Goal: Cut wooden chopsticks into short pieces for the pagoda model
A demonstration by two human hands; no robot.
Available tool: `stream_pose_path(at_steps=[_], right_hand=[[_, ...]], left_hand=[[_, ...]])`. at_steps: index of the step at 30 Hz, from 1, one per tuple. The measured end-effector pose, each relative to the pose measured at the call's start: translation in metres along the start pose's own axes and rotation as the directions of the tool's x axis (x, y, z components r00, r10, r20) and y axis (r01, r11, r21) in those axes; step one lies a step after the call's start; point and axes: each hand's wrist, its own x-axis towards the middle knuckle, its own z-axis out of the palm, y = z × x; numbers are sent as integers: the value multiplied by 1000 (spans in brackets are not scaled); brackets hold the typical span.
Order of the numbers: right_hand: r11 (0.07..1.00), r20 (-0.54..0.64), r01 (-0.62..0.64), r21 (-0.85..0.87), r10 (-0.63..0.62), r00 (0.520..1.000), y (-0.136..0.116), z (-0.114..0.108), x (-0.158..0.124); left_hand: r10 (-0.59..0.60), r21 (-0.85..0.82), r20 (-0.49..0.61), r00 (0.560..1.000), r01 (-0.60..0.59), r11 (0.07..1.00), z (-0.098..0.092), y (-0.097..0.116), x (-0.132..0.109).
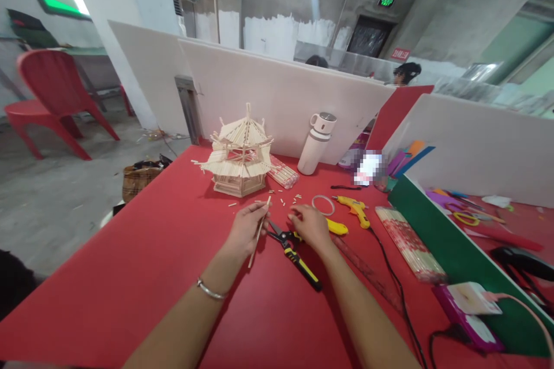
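Note:
My left hand (249,228) is closed around a thin wooden stick (255,251), which points up past the fingertips and down below the palm. My right hand (309,225) hovers just right of it, fingers loosely bent and apart, with nothing visible in them. Between and below the hands lie shears (300,265) with black and yellow handles; my right hand partly covers one handle. Beyond my left hand stands a two-tiered pavilion model (240,155) built of pale sticks. Short cut stick pieces (283,202) are scattered before it.
A white bottle (315,144) stands by the white partition (277,92). To the right lie a yellow utility knife (337,226), a glue gun (355,210) with its cord, a tape ring (323,204), and bundled sticks (409,242). A green divider (433,230) and power strip (470,317) border that side.

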Motion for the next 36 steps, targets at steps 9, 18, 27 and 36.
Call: stream_pose_path(at_steps=[9,18,27,36], right_hand=[[996,4,-54,75,54,999,0,28,44],[845,63,62,531,-112,992,-11,-1,26],[784,8,138,606,-179,984,-42,-20,14],[757,9,119,642,-163,987,-42,-19,14]], left_hand=[[-140,-125,-24,990,136,983,0,-5,2],[-190,-146,62,980,197,969,5,0,-7],[-184,-164,188,965,216,963,7,4,-15],[-211,-157,207,955,246,957,8,9,-17]])
